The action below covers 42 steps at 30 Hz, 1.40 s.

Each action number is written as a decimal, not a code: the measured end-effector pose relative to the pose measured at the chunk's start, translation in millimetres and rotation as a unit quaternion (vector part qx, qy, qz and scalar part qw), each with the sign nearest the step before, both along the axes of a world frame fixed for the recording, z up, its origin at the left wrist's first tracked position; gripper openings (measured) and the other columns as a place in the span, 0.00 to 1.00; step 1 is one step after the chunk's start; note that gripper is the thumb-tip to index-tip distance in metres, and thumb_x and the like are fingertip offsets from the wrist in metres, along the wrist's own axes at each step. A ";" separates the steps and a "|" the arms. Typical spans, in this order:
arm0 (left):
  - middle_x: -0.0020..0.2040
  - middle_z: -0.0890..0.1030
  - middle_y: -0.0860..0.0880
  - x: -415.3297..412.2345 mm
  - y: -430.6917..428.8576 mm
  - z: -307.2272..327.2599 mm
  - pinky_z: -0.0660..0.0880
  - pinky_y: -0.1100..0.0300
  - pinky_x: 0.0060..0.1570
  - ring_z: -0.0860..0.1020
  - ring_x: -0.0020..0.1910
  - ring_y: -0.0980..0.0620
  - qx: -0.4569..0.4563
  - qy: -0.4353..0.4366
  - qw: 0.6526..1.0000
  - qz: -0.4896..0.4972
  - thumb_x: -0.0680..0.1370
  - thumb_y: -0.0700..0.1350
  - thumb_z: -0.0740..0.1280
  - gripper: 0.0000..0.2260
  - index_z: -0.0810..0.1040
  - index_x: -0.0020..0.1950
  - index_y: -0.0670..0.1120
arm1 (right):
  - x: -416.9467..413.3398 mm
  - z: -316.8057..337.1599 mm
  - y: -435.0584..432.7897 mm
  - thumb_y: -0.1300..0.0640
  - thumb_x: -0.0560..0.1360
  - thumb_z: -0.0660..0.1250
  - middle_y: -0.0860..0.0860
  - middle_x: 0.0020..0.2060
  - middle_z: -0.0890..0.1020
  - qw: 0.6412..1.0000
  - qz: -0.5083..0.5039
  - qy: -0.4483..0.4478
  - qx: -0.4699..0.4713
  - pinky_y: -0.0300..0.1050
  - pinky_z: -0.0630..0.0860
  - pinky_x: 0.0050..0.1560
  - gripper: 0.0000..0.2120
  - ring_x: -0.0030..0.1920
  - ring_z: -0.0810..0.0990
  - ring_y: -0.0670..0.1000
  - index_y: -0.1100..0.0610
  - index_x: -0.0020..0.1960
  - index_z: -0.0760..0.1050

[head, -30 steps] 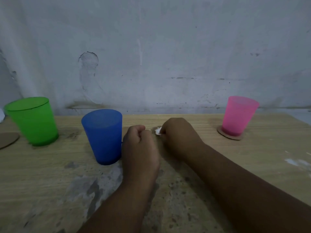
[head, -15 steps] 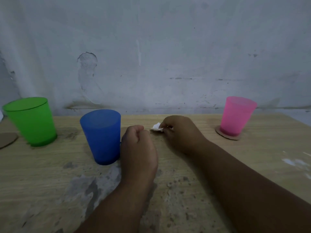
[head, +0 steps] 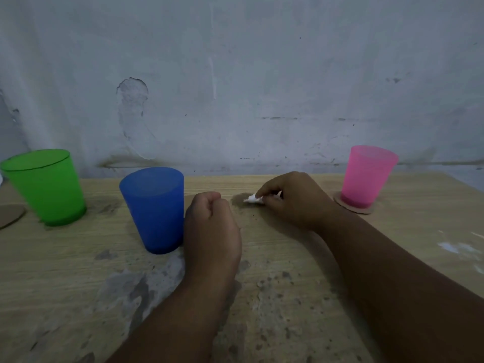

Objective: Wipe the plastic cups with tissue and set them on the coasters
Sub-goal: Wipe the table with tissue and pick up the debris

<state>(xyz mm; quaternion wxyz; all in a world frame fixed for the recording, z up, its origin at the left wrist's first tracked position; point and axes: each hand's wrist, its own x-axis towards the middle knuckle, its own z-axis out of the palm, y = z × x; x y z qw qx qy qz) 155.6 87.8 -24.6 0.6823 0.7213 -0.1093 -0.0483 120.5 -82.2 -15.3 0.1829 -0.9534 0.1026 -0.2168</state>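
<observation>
A blue plastic cup [head: 154, 209] stands on the bare table, just left of my left hand [head: 210, 231], which is curled into a fist and holds nothing. My right hand [head: 293, 200] pinches a small white tissue wad [head: 253, 199] low over the table, right of the fist. A green cup [head: 44, 186] stands at the far left beside a cardboard coaster [head: 10, 214]. The pink cup [head: 368, 176] sits on a coaster [head: 352, 207] at the right. Part of another brown coaster [head: 190, 198] shows between the blue cup and my left hand.
The wooden table [head: 288, 297] has worn grey patches and crumbs near its front. A scuffed grey wall [head: 235, 87] rises right behind the table. White smears [head: 455, 247] mark the table at the far right.
My right hand has slid to the right with the tissue, away from my left fist. The left hand and the cups have stayed where they were.
</observation>
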 end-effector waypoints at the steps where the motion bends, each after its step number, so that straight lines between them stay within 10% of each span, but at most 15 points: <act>1: 0.56 0.78 0.54 -0.3 -0.3 -0.3 0.75 0.53 0.54 0.76 0.53 0.53 -0.001 -0.001 1.000 0.001 0.83 0.45 0.57 0.13 0.77 0.64 0.49 | 0.3 -1.5 -1.7 0.59 0.74 0.68 0.46 0.48 0.87 0.999 -0.018 -0.030 0.007 0.23 0.66 0.42 0.10 0.43 0.79 0.39 0.52 0.51 0.86; 14: 0.57 0.79 0.53 2.5 -0.9 -1.5 0.74 0.54 0.52 0.77 0.54 0.52 0.001 -0.005 1.000 -0.001 0.83 0.45 0.57 0.14 0.77 0.65 0.49 | 0.8 -5.5 14.2 0.60 0.71 0.68 0.51 0.44 0.85 0.994 0.055 0.042 -0.089 0.45 0.78 0.47 0.10 0.44 0.82 0.50 0.53 0.48 0.86; 21: 0.48 0.76 0.60 3.8 -2.2 -6.3 0.71 0.57 0.45 0.75 0.46 0.58 -0.014 -0.006 1.000 -0.004 0.83 0.45 0.58 0.12 0.78 0.63 0.48 | -5.8 -1.8 -4.0 0.60 0.73 0.69 0.46 0.44 0.86 0.988 -0.117 -0.094 0.043 0.22 0.67 0.42 0.09 0.41 0.80 0.41 0.54 0.50 0.86; 26: 0.49 0.77 0.59 5.0 -2.2 -6.8 0.72 0.56 0.47 0.76 0.48 0.55 -0.013 -0.006 1.000 -0.003 0.83 0.45 0.58 0.12 0.78 0.62 0.49 | -3.0 -5.0 -6.7 0.57 0.74 0.69 0.44 0.43 0.85 0.982 -0.185 -0.032 0.030 0.34 0.73 0.38 0.07 0.36 0.78 0.41 0.57 0.43 0.86; 31: 0.50 0.77 0.59 4.8 -2.1 -6.5 0.74 0.55 0.49 0.77 0.50 0.54 -0.007 -0.011 1.000 -0.006 0.83 0.46 0.58 0.12 0.78 0.62 0.49 | 18.0 -12.7 14.2 0.59 0.76 0.66 0.53 0.49 0.86 0.984 -0.171 0.044 0.007 0.45 0.79 0.54 0.10 0.47 0.83 0.52 0.55 0.52 0.85; 42: 0.51 0.77 0.58 5.1 -2.5 -8.0 0.76 0.51 0.53 0.77 0.52 0.53 -0.011 -0.013 1.000 -0.008 0.82 0.45 0.58 0.12 0.78 0.62 0.49 | 22.2 -10.6 13.0 0.61 0.77 0.65 0.53 0.55 0.85 0.985 -0.169 -0.011 0.015 0.40 0.73 0.58 0.11 0.55 0.82 0.52 0.56 0.55 0.84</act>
